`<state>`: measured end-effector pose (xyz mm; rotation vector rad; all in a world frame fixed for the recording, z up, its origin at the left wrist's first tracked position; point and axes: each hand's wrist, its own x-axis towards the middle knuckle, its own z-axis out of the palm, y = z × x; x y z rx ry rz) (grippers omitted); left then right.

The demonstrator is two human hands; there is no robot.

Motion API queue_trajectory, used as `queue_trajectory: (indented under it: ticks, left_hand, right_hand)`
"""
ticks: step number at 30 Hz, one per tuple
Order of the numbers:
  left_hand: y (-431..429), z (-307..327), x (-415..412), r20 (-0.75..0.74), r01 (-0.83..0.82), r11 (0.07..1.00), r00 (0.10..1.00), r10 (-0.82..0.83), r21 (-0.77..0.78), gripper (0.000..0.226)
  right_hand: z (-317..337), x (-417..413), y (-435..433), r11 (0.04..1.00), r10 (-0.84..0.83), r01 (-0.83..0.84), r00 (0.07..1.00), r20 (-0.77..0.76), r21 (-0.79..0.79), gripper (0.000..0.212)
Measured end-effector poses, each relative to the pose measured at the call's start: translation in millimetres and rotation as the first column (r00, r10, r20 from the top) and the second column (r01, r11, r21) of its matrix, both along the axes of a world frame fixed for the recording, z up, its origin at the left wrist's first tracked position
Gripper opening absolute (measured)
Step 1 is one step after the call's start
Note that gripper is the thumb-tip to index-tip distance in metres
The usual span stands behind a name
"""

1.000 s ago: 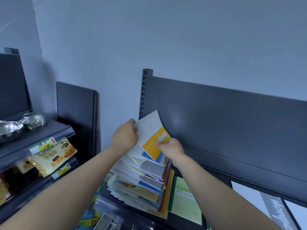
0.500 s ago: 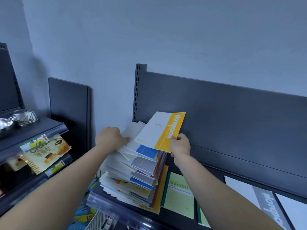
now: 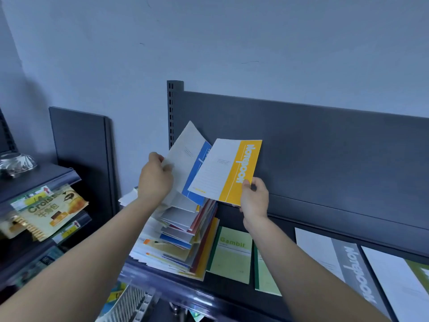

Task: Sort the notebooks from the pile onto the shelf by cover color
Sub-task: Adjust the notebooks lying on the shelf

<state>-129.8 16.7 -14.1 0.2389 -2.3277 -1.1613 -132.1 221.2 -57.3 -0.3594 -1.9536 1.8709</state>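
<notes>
Right hand [image 3: 254, 198] pinches the lower corner of a yellow-banded notebook [image 3: 226, 170], thumb on the cover, holding it in the air above and just right of the pile [image 3: 176, 238]. Left hand [image 3: 154, 180] grips the edge of a blue-banded notebook [image 3: 185, 163], tilted up, its lower end at the top of the pile and partly behind the yellow one. The pile sits at the left end of the dark shelf [image 3: 222, 289]; a green notebook [image 3: 232, 254] lies flat just beside it and a grey-banded notebook [image 3: 343, 263] farther right.
</notes>
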Motion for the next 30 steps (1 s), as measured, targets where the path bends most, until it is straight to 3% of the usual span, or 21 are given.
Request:
queue_trajectory:
  ticks: [7,17,24,30]
  left_hand:
    - [73,-21,49,-0.125,0.078,0.953,0.991,-0.043,0.294,0.011]
    - [158,-49,100,-0.145,0.160,0.916,0.983,-0.114,0.368,0.012]
    - [199,-72,119,-0.101,0.282,0.861,0.959,-0.264,0.422,0.019]
    - [247,-89,147,-0.055,0.352,0.806,0.927,-0.372,0.475,0.010]
  right_hand:
    - [1,52,71,0.994,-0.111,0.111,0.983,-0.149,-0.006,0.015]
    - [-14,118,168,0.968,-0.244,0.251,0.957,-0.155,0.025,0.017]
    - [-15,173,212,0.917,-0.363,0.381,0.920,-0.147,0.120,0.014]
    - [-26,219,257,0.854,-0.485,0.495,0.869,-0.099,0.163,0.014]
